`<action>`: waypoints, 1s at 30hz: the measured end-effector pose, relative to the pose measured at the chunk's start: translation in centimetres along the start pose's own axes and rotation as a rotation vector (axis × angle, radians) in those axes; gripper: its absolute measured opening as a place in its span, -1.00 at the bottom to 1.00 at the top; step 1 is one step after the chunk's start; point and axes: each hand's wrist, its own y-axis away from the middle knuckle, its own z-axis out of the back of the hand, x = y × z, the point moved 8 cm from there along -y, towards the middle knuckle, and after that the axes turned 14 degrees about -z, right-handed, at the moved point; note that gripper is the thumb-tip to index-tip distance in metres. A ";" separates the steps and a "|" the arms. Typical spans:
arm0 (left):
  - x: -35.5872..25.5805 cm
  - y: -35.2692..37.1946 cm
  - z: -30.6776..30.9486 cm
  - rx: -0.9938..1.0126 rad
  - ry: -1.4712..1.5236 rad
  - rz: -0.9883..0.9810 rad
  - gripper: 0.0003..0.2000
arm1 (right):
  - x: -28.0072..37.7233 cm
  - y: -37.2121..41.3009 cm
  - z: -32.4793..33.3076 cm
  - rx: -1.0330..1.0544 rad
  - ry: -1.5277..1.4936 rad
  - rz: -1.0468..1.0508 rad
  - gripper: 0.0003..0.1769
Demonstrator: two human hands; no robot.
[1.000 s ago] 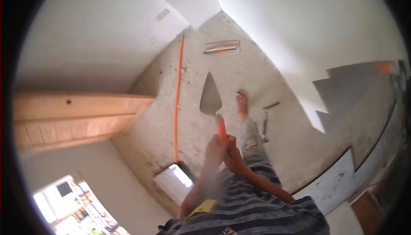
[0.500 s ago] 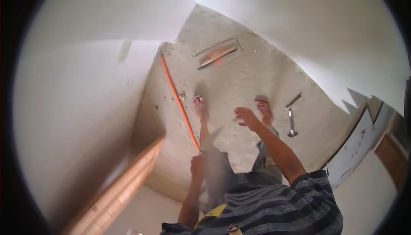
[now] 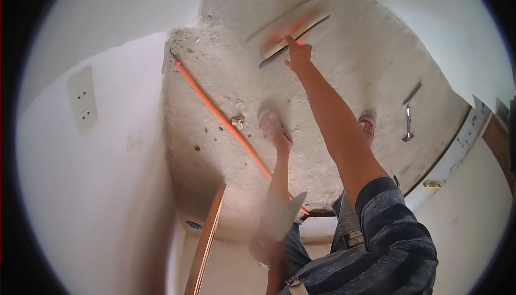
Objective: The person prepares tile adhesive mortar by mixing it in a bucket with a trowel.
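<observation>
My right hand (image 3: 299,53) reaches out to a large rectangular plastering float (image 3: 274,50) with a long pale handle and reddish smears, lying on the rough cement floor. The index finger is stretched over that handle, with the other fingers loosely bent and nothing held in them. Low in the view, my left hand (image 3: 267,249) is closed and blurred by motion. A pointed grey trowel (image 3: 287,214) sticks up from it, its blade tip turned to the upper right; its handle is hidden in the hand.
An orange flexible pipe (image 3: 215,111) runs along the floor at left. My feet stand mid-floor. A hammer (image 3: 408,120) and a narrow metal bar (image 3: 412,94) lie to the right. A wooden door edge (image 3: 207,238) rises at lower left, near a wall with a socket plate (image 3: 83,99).
My right hand has stretched forward from beside my foot to the float's handle. My left hand has stayed low with the trowel. The view has come closer to the floor as I lean.
</observation>
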 end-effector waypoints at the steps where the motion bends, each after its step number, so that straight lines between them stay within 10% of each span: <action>1: 0.1 -0.5 -0.2 -0.002 -0.008 0.012 -0.79 | 0.2 -1.9 -0.3 -0.082 0.027 0.004 -0.05; 9: -0.3 -3.0 0.8 -0.118 0.031 0.050 -0.77 | 2.4 -2.5 -1.2 -0.361 0.066 0.050 -0.31; 15: -1.4 -3.3 0.2 -0.012 -0.007 0.014 -0.79 | -0.7 -8.0 4.9 -0.013 -0.212 0.144 -0.65; 24: -8.9 -5.1 0.7 -0.020 -0.316 -0.610 -0.83 | -1.8 7.0 38.0 0.108 -0.775 0.044 -0.79; 30: -21.2 -6.2 -2.5 0.567 -0.215 -0.716 -0.77 | -4.9 6.1 61.8 -0.102 -0.939 0.161 -0.81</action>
